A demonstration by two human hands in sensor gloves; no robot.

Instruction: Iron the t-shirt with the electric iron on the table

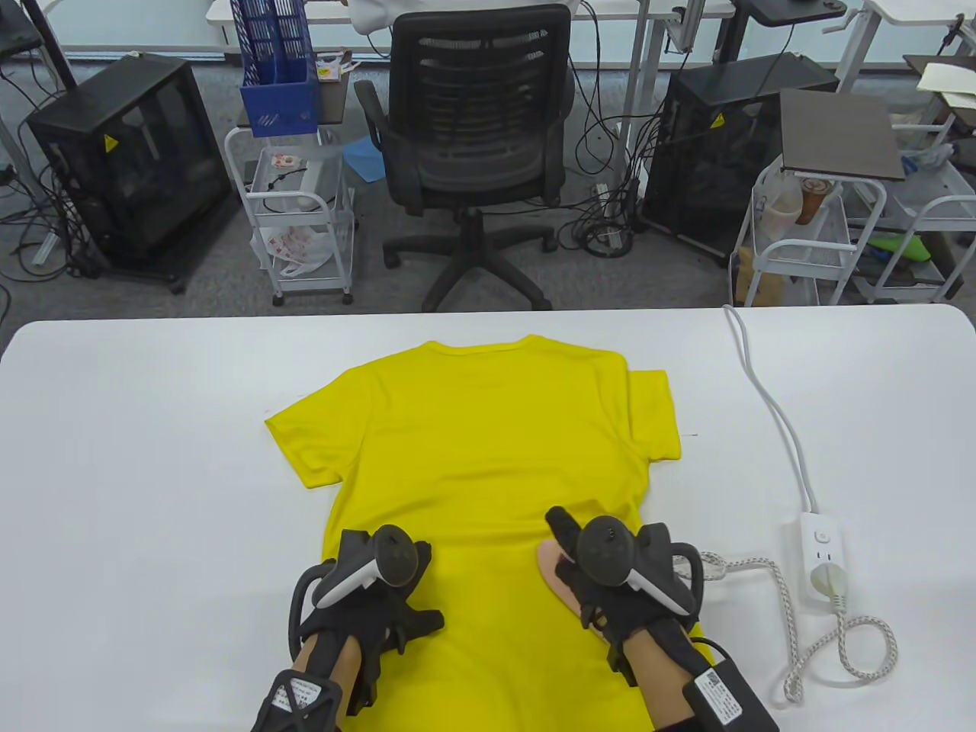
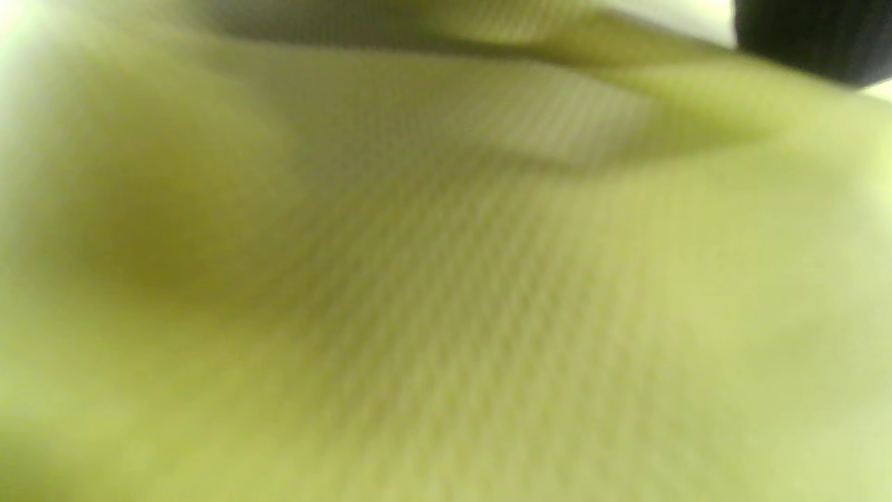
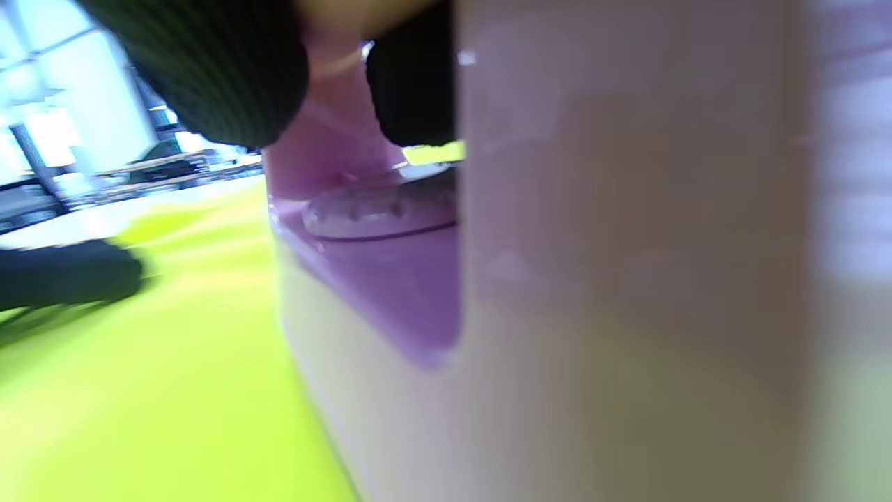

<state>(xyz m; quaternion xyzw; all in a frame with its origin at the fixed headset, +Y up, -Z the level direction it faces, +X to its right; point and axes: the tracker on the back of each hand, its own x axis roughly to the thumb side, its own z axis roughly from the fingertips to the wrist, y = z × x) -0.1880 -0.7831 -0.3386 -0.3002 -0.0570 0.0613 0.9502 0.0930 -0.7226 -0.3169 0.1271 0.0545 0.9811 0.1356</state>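
On the white table [image 1: 137, 427] lies a yellow t-shirt [image 1: 488, 442], spread flat with its neck pointing away from the person. Left of the shirt's middle, near the bottom hem, the left hand [image 1: 374, 602] rests on the cloth; its fingers are under the tracker, so I cannot tell if they lie flat or curl, but it seems to hold the shirt down. Up close in the left wrist view, only blurry yellow cloth shows. Right of the shirt's middle, also near the hem, the right hand [image 1: 610, 579] is wrapped around the handle of a pink iron [image 1: 555, 573], which sits on the shirt. The right wrist view shows the iron's pink body [image 3: 390, 279] touching the yellow cloth. Further right of the shirt, a white power strip [image 1: 820, 543] lies on the table with the iron's cord [image 1: 831, 633] plugged in. I think the ironing step is going on at the low part of the shirt. Next, the iron likely needs a slow push up toward the neck while the left hand keeps the cloth tight.
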